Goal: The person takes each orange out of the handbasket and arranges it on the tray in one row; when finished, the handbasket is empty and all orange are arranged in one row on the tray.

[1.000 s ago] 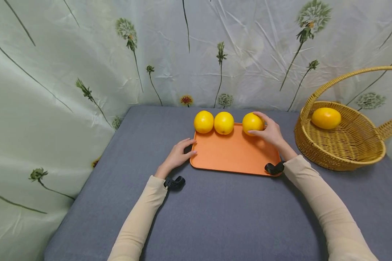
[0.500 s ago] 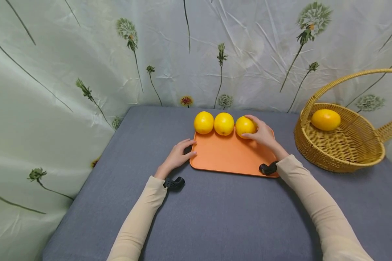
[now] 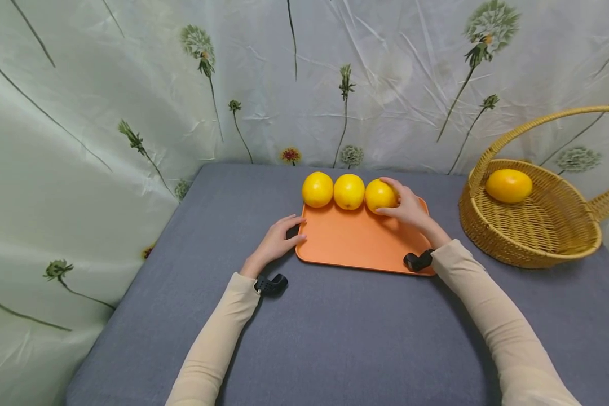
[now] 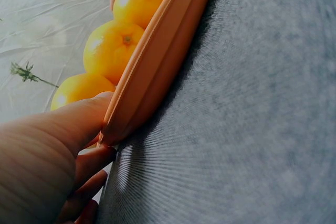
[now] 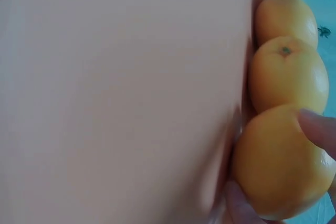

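Observation:
Three oranges form a row along the far edge of an orange tray [image 3: 355, 242]. My right hand [image 3: 411, 210] grips the rightmost orange [image 3: 379, 195], thumb and fingers on either side of it. That orange sits right beside the middle orange [image 3: 349, 192], which stands close against the left orange [image 3: 317, 190]. At the tray's left edge, my left hand [image 3: 274, 242] holds the rim; in the left wrist view the thumb [image 4: 89, 114] lies over the rim and the other fingers are lower, partly hidden. The right wrist view shows the gripped orange [image 5: 281, 166] nearest the camera.
A wicker basket [image 3: 507, 248] with a tall handle stands right of the tray, with one oval orange-yellow fruit [image 3: 509, 186] inside. Grey cloth [image 3: 335, 338] covers the table. A curtain [image 3: 264, 84] with a dandelion print hangs behind it.
My right hand has moved the rightmost orange leftward along the tray's far edge, up beside the middle orange. In the last half second both hands have hardly moved.

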### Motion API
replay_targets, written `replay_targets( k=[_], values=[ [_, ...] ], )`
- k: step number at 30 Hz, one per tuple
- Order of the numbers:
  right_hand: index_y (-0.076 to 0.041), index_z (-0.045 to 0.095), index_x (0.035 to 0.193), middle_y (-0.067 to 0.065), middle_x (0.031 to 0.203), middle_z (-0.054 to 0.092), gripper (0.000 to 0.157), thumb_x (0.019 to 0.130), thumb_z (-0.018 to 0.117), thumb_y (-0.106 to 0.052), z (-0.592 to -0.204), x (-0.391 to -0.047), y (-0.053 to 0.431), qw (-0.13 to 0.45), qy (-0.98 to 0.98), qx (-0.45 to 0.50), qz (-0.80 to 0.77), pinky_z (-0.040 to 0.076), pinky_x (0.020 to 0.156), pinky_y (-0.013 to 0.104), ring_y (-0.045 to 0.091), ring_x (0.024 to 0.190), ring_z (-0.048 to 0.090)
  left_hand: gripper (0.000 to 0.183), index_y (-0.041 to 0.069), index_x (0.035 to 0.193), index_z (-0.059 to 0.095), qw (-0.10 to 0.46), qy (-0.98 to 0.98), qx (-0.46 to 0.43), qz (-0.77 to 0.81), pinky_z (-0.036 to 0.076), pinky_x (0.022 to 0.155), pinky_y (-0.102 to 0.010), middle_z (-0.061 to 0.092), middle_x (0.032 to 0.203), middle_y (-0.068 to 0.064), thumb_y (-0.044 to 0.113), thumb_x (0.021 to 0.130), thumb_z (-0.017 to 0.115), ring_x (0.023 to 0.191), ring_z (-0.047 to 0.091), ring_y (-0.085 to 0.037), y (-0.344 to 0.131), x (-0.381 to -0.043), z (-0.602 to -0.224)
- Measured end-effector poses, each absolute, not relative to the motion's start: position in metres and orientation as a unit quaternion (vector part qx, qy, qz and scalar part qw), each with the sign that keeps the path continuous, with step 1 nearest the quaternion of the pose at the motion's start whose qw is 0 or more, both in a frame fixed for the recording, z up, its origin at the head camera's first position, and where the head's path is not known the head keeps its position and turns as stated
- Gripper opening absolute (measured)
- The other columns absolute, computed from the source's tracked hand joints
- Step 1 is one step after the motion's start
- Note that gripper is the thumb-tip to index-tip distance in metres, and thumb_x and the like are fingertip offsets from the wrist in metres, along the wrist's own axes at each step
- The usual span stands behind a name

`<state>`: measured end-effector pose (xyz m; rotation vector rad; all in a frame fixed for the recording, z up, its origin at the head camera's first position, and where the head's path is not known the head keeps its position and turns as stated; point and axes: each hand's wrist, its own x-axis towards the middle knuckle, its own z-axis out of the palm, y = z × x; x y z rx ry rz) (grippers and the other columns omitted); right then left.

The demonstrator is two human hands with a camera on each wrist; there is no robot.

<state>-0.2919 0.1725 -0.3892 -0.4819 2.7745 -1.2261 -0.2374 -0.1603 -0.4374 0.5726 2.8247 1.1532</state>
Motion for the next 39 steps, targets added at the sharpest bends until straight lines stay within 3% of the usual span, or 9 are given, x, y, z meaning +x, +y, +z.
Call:
replay_targets(
  k=[8, 17, 25, 32, 39],
  values=[
    [-0.01, 0.018, 0.15, 0.024, 0.152, 0.02, 0.086, 0.082, 0.07, -0.006, -0.383, -0.293, 0.182, 0.084, 0.89, -0.2, -0.402, 0.031, 0.106, 0.06, 0.044, 0.133, 0.027, 0.048, 0.008, 0.133, 0.053, 0.022, 0.911, 0.183, 0.37, 0.029, 0.115, -0.049, 0.048, 0.142, -0.014, 0.025, 0.09, 0.063, 0.139, 0.035, -0.031, -0.16, -0.238, -0.437],
    [-0.012, 0.012, 0.152, 0.028, 0.152, 0.015, 0.092, 0.081, 0.07, -0.004, -0.377, -0.287, 0.193, 0.097, 0.898, -0.191, -0.386, 0.036, 0.104, 0.06, 0.052, 0.126, 0.04, 0.048, 0.007, 0.133, 0.053, 0.023, 0.91, 0.181, 0.373, 0.029, 0.115, -0.049, 0.048, 0.142, -0.015, 0.025, 0.089, 0.063, 0.139, 0.035, -0.031, -0.159, -0.237, -0.437],
    [-0.011, 0.013, 0.152, 0.03, 0.151, 0.015, 0.084, 0.085, 0.065, -0.007, -0.363, -0.278, 0.214, 0.094, 0.912, -0.191, -0.351, 0.035, 0.103, 0.062, 0.051, 0.132, 0.03, 0.048, 0.006, 0.132, 0.053, 0.019, 0.908, 0.182, 0.376, 0.029, 0.115, -0.05, 0.049, 0.141, -0.015, 0.024, 0.089, 0.063, 0.139, 0.035, -0.032, -0.159, -0.236, -0.435],
    [-0.011, 0.018, 0.151, 0.031, 0.15, 0.018, 0.075, 0.09, 0.062, -0.017, -0.345, -0.266, 0.233, 0.087, 0.924, -0.184, -0.325, 0.041, 0.097, 0.061, 0.053, 0.124, 0.041, 0.048, 0.007, 0.133, 0.052, 0.024, 0.909, 0.178, 0.376, 0.028, 0.115, -0.05, 0.047, 0.142, -0.015, 0.025, 0.09, 0.063, 0.14, 0.034, -0.032, -0.159, -0.236, -0.435],
    [-0.008, 0.028, 0.147, 0.029, 0.148, 0.025, 0.065, 0.092, 0.059, -0.018, -0.331, -0.256, 0.25, 0.068, 0.929, -0.169, -0.323, 0.043, 0.096, 0.06, 0.05, 0.122, 0.044, 0.048, 0.006, 0.133, 0.053, 0.014, 0.91, 0.188, 0.37, 0.029, 0.114, -0.05, 0.049, 0.141, -0.016, 0.025, 0.09, 0.062, 0.139, 0.035, -0.032, -0.159, -0.236, -0.436]
  ],
)
